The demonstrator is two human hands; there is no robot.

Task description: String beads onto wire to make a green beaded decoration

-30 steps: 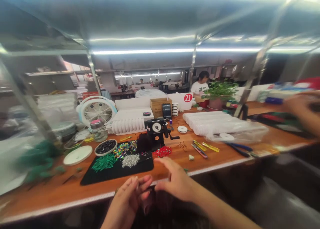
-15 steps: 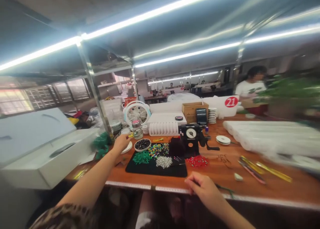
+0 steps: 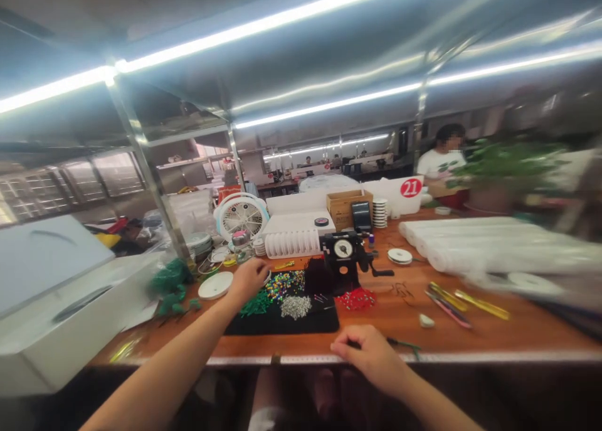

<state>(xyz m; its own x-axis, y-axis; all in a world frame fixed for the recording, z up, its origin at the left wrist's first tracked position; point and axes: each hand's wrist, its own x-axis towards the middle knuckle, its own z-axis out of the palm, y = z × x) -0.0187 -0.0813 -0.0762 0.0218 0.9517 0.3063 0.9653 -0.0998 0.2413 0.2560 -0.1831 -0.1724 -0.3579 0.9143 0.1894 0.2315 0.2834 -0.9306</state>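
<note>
The left hand hangs over the far left corner of the black mat, nearest the green pieces on the mat's left part and the multicoloured beads on its far part; its fingers are curled, though whether they grip anything cannot be told. The right hand lies off the mat's near right corner, fingers bent toward the thumb, any grip likewise indeterminable. Silvery beads occupy the mat's middle; a red heap lies just to its right.
</note>
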